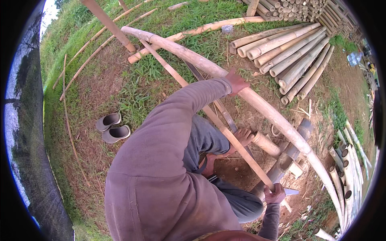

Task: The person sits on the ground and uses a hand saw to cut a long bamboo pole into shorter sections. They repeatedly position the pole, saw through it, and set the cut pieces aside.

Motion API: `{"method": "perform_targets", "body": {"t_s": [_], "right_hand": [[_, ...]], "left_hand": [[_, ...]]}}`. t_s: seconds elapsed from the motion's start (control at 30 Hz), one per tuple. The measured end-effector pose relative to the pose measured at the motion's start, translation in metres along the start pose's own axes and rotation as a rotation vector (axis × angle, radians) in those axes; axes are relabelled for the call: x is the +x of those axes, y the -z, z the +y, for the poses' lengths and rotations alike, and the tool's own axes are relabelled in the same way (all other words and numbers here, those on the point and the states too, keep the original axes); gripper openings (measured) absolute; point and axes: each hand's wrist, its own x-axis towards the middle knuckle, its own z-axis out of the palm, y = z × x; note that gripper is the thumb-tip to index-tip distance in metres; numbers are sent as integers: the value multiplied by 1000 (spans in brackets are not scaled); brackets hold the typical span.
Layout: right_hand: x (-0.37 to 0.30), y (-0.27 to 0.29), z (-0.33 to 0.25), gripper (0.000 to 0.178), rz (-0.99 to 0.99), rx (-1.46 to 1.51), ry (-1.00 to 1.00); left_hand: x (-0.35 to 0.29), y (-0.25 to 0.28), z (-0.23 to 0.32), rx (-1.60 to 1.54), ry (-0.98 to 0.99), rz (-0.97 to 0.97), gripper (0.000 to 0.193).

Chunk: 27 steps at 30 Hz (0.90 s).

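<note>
My left hand is wrapped round a long, thick bamboo pole, which slants from the upper left to the lower right. Lower down, my right hand is closed at the near end of a slim bamboo stick. This stick passes beneath my left arm and over my leg. A pale metal blade sticks out beside my right hand; where it is attached is hidden. Below the thick pole lie a short bamboo piece and a darker trough-like bamboo log, near my bare foot.
Cut bamboo lengths fan out at the upper right, before a larger stack. More tubes lie at the right. A pair of sandals rests on the ground at left. An upright post and dark netting stand farther out.
</note>
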Motion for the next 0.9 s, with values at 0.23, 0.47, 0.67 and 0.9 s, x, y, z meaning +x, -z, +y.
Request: {"method": "perform_targets", "body": {"t_s": [0.23, 0.47, 0.67, 0.9], "right_hand": [[34, 10, 4, 56, 37, 9, 99], [86, 8, -29, 50, 184, -33, 243], [120, -17, -47, 44, 208, 27, 294], [146, -34, -47, 45, 203, 18, 292]], "left_hand": [[8, 20, -9, -34, 6, -84, 73], [10, 19, -9, -17, -35, -68, 73], [5, 8, -8, -22, -20, -68, 73], [-1, -8, -12, 10, -62, 13, 79]]}}
